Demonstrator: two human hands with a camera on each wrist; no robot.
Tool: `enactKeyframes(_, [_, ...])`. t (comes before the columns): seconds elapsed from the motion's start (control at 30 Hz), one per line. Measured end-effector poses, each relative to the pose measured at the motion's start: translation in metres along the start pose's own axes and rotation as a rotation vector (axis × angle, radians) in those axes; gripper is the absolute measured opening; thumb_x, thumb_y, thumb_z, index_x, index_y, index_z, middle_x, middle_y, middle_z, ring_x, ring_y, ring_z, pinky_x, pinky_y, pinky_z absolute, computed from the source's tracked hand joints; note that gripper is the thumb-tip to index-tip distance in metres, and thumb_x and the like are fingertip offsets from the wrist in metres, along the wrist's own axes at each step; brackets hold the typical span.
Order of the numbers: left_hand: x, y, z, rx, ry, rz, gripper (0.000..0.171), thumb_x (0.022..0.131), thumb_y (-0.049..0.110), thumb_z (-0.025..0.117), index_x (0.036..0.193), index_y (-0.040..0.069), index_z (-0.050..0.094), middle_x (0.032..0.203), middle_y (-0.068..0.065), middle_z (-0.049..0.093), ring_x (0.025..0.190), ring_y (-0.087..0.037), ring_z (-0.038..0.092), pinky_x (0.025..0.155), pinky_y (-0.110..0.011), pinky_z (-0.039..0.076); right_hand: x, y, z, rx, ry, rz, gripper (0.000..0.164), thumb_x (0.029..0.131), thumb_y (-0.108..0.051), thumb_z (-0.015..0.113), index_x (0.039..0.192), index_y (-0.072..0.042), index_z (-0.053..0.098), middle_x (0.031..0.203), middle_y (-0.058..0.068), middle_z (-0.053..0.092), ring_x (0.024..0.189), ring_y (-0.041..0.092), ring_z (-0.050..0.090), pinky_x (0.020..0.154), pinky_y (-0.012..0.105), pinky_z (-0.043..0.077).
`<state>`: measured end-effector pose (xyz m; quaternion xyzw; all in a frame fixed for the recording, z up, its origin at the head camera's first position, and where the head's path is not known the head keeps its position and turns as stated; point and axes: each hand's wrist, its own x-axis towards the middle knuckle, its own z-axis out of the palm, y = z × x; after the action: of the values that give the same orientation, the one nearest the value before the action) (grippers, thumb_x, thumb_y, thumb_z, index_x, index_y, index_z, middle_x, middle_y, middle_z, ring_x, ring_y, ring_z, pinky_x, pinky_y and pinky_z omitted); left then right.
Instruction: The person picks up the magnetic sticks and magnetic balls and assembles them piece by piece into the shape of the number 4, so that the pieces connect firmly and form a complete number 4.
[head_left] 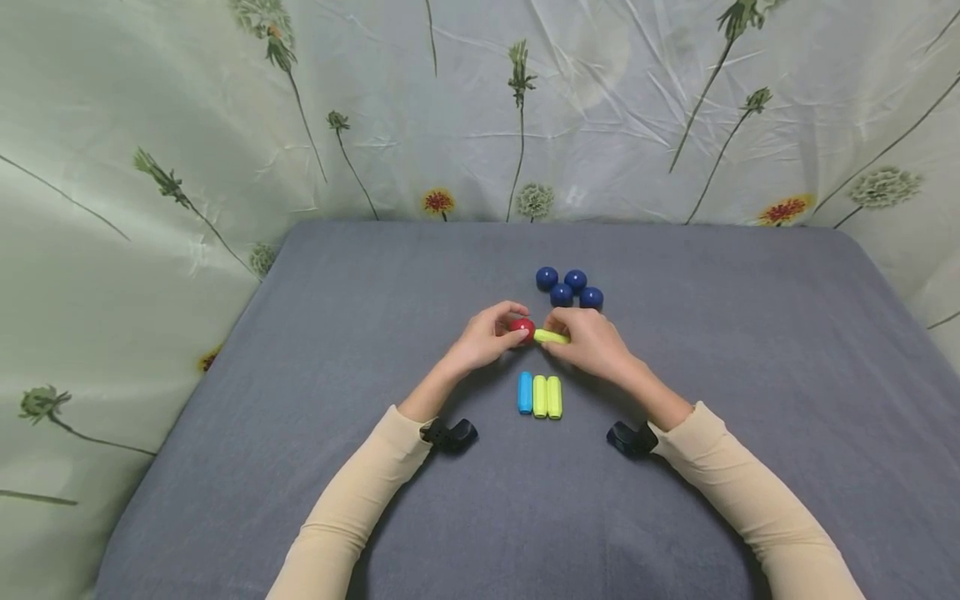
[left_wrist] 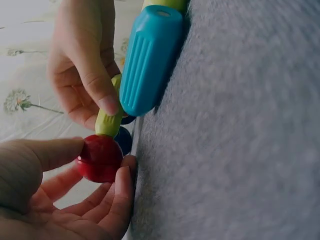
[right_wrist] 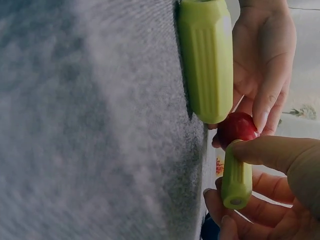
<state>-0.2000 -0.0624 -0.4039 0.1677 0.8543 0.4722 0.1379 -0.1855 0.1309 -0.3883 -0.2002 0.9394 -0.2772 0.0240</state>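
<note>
Between thumb and fingers, my left hand [head_left: 482,340] pinches a glossy red ball [left_wrist: 100,159]. My right hand [head_left: 594,343] pinches a short yellow-green ribbed rod [right_wrist: 237,177] with a small grey disc in its near end. The rod's other end meets the red ball [head_left: 522,328], and both are held low over the table. On the cloth nearer the body lie a blue ribbed rod [head_left: 525,393] and two yellow-green rods [head_left: 547,397], side by side in a row.
Several dark blue balls [head_left: 561,295] sit grouped just beyond the hands. Grey cloth covers the table [head_left: 360,283], whose far edge borders a pale flowered fabric [head_left: 465,125]. Each wrist carries a black camera mount [head_left: 452,436].
</note>
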Motion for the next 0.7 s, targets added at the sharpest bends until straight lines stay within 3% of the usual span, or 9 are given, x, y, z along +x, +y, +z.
enactKeyframes(0.27, [0.0047, -0.0039, -0.0012, 0.231, -0.037, 0.157, 0.037, 0.084, 0.016, 0.070, 0.118, 0.007, 0.060, 0.113, -0.012, 0.063, 0.095, -0.020, 0.059, 0.081, -0.029, 0.049, 0.0027, 0.0002, 0.0015, 0.021, 0.003, -0.029, 0.017, 0.082, -0.020, 0.070, 0.094, -0.008, 0.067, 0.087, 0.007, 0.069, 0.073, 0.016, 0.061, 0.065, 0.032, 0.048])
enactKeyframes(0.4, [0.0049, -0.0034, -0.0015, 0.327, -0.049, 0.210, 0.035, 0.083, 0.016, 0.070, 0.117, 0.009, 0.063, 0.111, -0.010, 0.065, 0.096, -0.020, 0.058, 0.082, -0.032, 0.047, 0.0036, 0.0001, 0.0021, 0.024, 0.002, -0.038, 0.016, 0.083, -0.020, 0.070, 0.093, -0.008, 0.068, 0.087, 0.007, 0.070, 0.073, 0.016, 0.061, 0.064, 0.030, 0.047])
enactKeyframes(0.7, [0.0063, -0.0047, -0.0018, 0.358, -0.049, 0.225, 0.029, 0.085, 0.018, 0.068, 0.113, 0.012, 0.066, 0.106, -0.007, 0.067, 0.092, -0.018, 0.057, 0.078, -0.030, 0.045, 0.0048, 0.0028, 0.0016, 0.052, -0.007, -0.060, 0.015, 0.082, -0.018, 0.070, 0.093, -0.008, 0.068, 0.087, 0.007, 0.070, 0.076, 0.016, 0.062, 0.068, 0.032, 0.049])
